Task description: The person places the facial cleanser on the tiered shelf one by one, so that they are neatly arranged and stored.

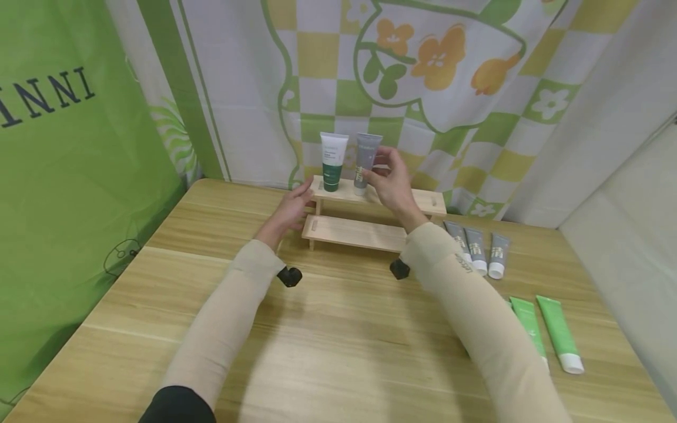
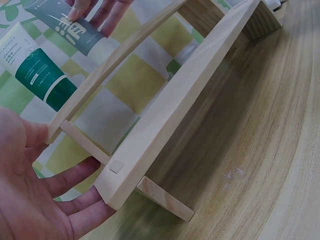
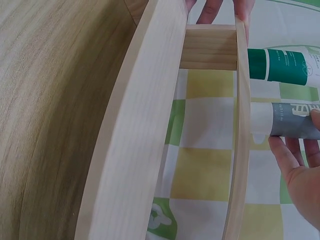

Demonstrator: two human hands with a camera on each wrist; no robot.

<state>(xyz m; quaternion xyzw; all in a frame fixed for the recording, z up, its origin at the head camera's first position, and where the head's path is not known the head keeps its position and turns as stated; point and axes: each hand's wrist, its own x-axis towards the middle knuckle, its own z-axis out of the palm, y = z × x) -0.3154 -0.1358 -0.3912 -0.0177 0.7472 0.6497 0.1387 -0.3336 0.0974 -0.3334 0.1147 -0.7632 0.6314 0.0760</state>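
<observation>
A two-tier wooden display rack (image 1: 359, 232) stands at the table's back. My left hand (image 1: 290, 212) holds its left end; in the left wrist view the thumb meets the upper board (image 2: 107, 67) and the fingers lie by the leg and lower board (image 2: 172, 107). On the upper tier a white-and-green squeeze tube (image 1: 332, 161) stands upright on its cap. Just right of it, my right hand (image 1: 392, 183) pinches a grey squeeze tube (image 1: 366, 158), cap down at the upper board. The right wrist view shows fingers and thumb on the grey tube's body (image 3: 295, 120).
Several grey tubes (image 1: 476, 247) lie on the table right of the rack. Nearer, green tubes (image 1: 559, 333) with white caps lie partly behind my right sleeve (image 1: 478, 317). A patterned curtain (image 1: 344, 47) hangs behind the table (image 1: 338, 346).
</observation>
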